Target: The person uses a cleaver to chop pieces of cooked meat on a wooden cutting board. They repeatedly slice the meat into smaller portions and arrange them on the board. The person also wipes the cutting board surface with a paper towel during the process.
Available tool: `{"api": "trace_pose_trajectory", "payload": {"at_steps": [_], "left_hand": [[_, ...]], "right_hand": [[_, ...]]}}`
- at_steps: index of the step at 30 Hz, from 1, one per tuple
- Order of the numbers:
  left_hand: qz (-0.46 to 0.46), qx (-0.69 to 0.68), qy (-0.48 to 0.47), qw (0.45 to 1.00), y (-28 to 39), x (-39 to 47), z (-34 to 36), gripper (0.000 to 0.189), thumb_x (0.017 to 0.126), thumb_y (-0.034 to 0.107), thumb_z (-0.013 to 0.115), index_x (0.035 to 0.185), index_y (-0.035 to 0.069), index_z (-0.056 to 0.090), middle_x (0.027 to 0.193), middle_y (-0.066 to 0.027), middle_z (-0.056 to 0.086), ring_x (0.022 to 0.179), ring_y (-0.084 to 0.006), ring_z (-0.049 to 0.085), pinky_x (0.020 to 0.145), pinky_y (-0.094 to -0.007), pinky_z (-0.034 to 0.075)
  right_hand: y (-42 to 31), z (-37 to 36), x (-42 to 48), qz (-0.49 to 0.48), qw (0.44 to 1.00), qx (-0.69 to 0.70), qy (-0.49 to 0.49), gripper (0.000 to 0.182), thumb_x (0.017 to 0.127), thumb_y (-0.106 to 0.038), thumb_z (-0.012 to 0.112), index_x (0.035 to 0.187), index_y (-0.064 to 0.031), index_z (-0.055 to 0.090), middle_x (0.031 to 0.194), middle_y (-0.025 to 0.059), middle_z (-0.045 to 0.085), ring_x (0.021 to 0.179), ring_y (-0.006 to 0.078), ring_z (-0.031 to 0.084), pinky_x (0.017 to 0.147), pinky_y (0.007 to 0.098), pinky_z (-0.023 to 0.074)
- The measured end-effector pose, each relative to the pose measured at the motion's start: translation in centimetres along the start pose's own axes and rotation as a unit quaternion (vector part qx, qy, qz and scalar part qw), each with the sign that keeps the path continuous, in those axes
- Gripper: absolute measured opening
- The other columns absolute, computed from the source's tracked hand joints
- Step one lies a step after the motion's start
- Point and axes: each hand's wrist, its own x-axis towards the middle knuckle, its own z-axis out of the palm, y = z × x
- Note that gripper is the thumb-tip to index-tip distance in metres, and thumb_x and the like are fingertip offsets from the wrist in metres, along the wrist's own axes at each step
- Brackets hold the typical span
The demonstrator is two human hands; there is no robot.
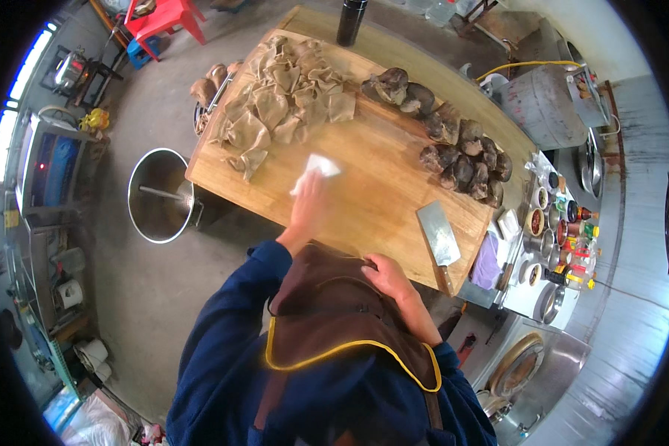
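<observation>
My left hand [308, 203], blurred, presses a white cloth or paper wipe [322, 165] flat on the large wooden board [362, 184]. Near the board's front edge is my right hand [390, 276], its fingers against the edge beside my brown apron [334, 290]; whether it grips anything is hidden. Beyond the wipe spreads a heap of tan, flat pieces [273, 111] that look like cooked skin or tripe. Dark brown lumps, apparently cooked meat [468, 161], lie along the far right side. A cleaver [439, 231] rests at the right, its wooden handle toward the front edge.
A tall steel pot [161, 195] stands on the floor left of the board. Seasoning bowls [535, 222] and bottles [582, 251] crowd the counter at right. A black cylinder [351, 22] stands behind the board. A red plastic chair [164, 22] is at far left.
</observation>
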Motion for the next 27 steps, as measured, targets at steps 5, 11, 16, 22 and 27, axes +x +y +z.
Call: {"api": "trace_pose_trajectory", "payload": {"at_steps": [5, 11, 16, 22, 27], "left_hand": [[0.004, -0.068, -0.039, 0.997, 1.9, -4.3, -0.2, 0.076, 0.092, 0.036, 0.064, 0.151, -0.001, 0.033, 0.161, -0.0218, 0.022, 0.151, -0.0382, 0.018, 0.121, -0.0490, 0.020], [-0.004, -0.217, 0.065, 0.974, 0.8, -4.1, -4.0, 0.054, 0.089, 0.016, 0.067, 0.139, 0.002, 0.049, 0.146, -0.0228, 0.046, 0.135, -0.0418, 0.044, 0.112, -0.0483, 0.038], [-0.088, -0.307, 0.157, 0.935, -2.2, -6.0, -6.4, 0.035, 0.091, 0.007, 0.064, 0.125, 0.000, 0.060, 0.133, -0.0216, 0.057, 0.122, -0.0357, 0.056, 0.101, -0.0387, 0.047], [-0.272, -0.364, 0.161, 0.876, -8.2, -15.3, -1.7, 0.025, 0.097, 0.013, 0.063, 0.117, 0.000, 0.065, 0.101, -0.0073, 0.069, 0.096, -0.0150, 0.063, 0.085, -0.0293, 0.051], [-0.430, -0.454, 0.068, 0.777, -11.2, -25.2, 4.6, 0.028, 0.096, 0.024, 0.063, 0.112, 0.002, 0.068, 0.097, -0.0071, 0.071, 0.089, -0.0158, 0.065, 0.079, -0.0304, 0.052]], "right_hand": [[-0.3, 0.0, 1.3, -0.017, 1.000, -0.005, -0.007, 0.036, 0.085, -0.020, 0.070, 0.116, -0.0018, 0.065, 0.104, 0.0210, 0.069, 0.098, 0.0388, 0.065, 0.087, 0.0441, 0.0522], [-3.7, 0.3, 6.7, -0.131, 0.980, -0.108, 0.106, 0.041, 0.085, -0.016, 0.069, 0.122, -0.0020, 0.060, 0.118, 0.0228, 0.063, 0.106, 0.0403, 0.062, 0.089, 0.0463, 0.0512], [-7.0, 3.1, 14.5, -0.181, 0.967, -0.091, 0.154, 0.036, 0.085, -0.015, 0.068, 0.117, -0.0008, 0.058, 0.111, 0.0228, 0.061, 0.100, 0.0423, 0.060, 0.085, 0.0508, 0.0499], [-6.4, 8.0, 20.1, -0.089, 0.963, -0.166, 0.193, 0.025, 0.080, -0.016, 0.070, 0.099, -0.0025, 0.060, 0.105, 0.0223, 0.061, 0.096, 0.0432, 0.058, 0.081, 0.0522, 0.0489], [-7.3, 9.3, 20.6, -0.103, 0.965, -0.167, 0.176, 0.023, 0.080, -0.018, 0.070, 0.097, -0.0050, 0.062, 0.102, 0.0212, 0.062, 0.096, 0.0413, 0.060, 0.081, 0.0514, 0.0497]]}}
